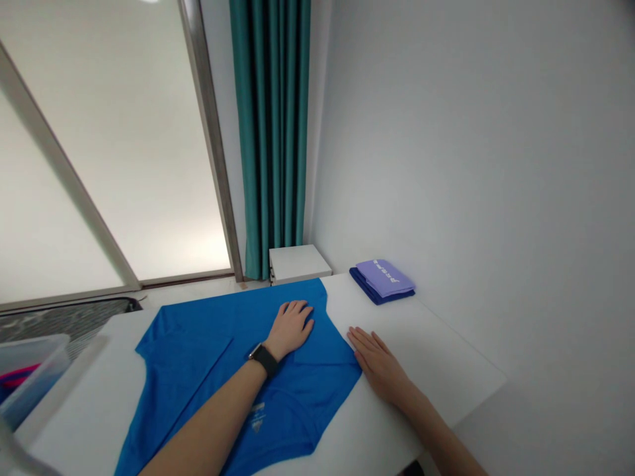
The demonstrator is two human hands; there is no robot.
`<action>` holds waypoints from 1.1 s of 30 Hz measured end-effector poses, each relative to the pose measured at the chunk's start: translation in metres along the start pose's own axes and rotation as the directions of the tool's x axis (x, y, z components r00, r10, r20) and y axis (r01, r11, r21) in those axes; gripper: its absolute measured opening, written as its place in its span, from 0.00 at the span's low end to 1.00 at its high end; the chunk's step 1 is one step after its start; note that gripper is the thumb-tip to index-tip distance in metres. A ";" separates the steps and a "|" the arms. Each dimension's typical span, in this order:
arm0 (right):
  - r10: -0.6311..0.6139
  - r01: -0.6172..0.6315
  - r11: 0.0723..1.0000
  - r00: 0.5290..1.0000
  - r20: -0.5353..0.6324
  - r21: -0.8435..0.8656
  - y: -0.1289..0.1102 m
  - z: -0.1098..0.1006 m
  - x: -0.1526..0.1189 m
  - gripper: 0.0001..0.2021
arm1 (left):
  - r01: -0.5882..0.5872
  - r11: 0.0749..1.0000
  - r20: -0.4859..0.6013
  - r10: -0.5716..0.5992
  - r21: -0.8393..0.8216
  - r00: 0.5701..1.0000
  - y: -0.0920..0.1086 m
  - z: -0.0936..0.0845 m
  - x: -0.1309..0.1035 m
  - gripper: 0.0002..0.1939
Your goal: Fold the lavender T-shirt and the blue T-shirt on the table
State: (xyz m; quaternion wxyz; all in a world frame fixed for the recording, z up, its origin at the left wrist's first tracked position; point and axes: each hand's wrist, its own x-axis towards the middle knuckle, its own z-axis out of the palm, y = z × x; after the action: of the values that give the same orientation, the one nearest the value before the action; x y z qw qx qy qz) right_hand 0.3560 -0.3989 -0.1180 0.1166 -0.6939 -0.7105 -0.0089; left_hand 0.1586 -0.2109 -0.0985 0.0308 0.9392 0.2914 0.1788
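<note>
A blue T-shirt (198,357) lies spread on the white table (426,350), with a fold line running across its left part. Its neckline and a small printed label face the near side. My left hand (292,327), with a dark watch on the wrist, rests flat on the upper part of the shirt, fingers spread. At the shirt's right edge, by the sleeve, my right hand (380,363) lies flat with fingers stretched out, its fingertips at the cloth's border. The near lower part of the shirt is hidden behind my left forearm.
Folded purple and navy clothes (384,279) lie at the table's far right, by the wall. A clear plastic bin (44,354) with colourful cloth stands at the left. Behind the table are a small white cabinet (300,262), a green curtain (272,132) and frosted glass panels (124,132).
</note>
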 end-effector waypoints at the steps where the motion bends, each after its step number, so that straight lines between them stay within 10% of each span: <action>1: 0.007 -0.007 1.000 1.000 -0.002 0.005 0.000 -0.001 0.000 0.24 | -0.007 1.000 0.002 0.007 0.002 1.000 0.001 0.000 0.000 0.20; 22: 0.104 -0.095 0.981 0.994 -0.043 0.171 0.007 0.006 0.002 0.24 | -0.035 0.996 0.151 0.047 -0.080 0.987 0.011 0.009 -0.003 0.29; 28: 0.135 -0.129 0.972 0.991 -0.014 0.198 0.000 0.003 0.026 0.24 | 0.006 0.996 0.190 0.012 -0.094 0.982 0.005 -0.009 0.002 0.29; 33: -0.002 0.014 0.984 0.998 -0.069 0.177 -0.017 0.004 0.061 0.24 | 0.057 0.994 0.136 -0.043 -0.099 0.990 -0.040 -0.043 -0.017 0.29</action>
State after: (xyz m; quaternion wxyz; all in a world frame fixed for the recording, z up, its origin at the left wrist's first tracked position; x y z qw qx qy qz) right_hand 0.3377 -0.3393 -0.1081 0.2023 -0.6771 -0.7069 0.0302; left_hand 0.1090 -0.1886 -0.0700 0.1027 0.9387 0.3025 0.1294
